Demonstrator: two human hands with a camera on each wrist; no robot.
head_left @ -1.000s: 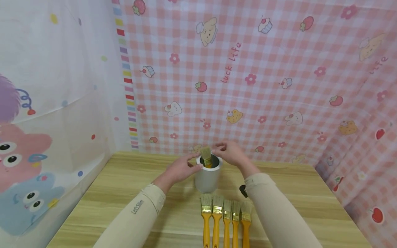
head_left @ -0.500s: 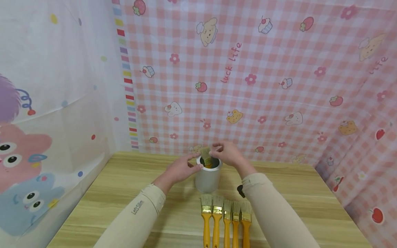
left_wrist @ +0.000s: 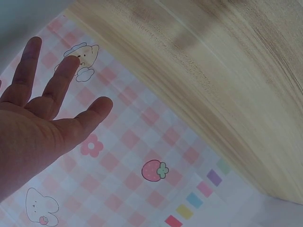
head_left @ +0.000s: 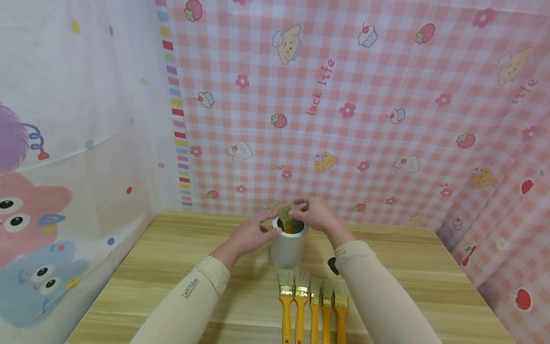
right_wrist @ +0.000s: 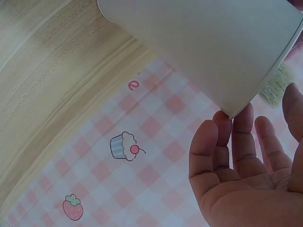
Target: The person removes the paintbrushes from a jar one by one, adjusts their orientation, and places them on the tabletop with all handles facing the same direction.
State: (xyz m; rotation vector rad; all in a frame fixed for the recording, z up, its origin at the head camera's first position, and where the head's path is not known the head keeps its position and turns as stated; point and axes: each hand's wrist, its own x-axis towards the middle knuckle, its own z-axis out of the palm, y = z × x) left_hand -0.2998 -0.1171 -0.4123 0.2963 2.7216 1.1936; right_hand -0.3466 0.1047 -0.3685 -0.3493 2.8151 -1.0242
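Observation:
A pale cylindrical can stands upright on the table. Inside it a paintbrush leans with its bristles up past the rim and its orange handle down. My left hand rests at the can's left rim, thumb on the near side and fingers toward the back; the left wrist view shows its fingers spread and fairly straight. On the right side of the rim is my right hand, its thumb beside the bristles. In the right wrist view its loosely bent fingertips are right at the rim of the can.
Several more paintbrushes with orange handles lie side by side in front of the can, bristles toward it. A small black object shows beside my right sleeve. Behind the wooden table hangs a pink checked cloth.
My right hand has moved slightly left, bringing its thumb from the right of the brush to beside its bristles. The left hand and the can have stayed in place.

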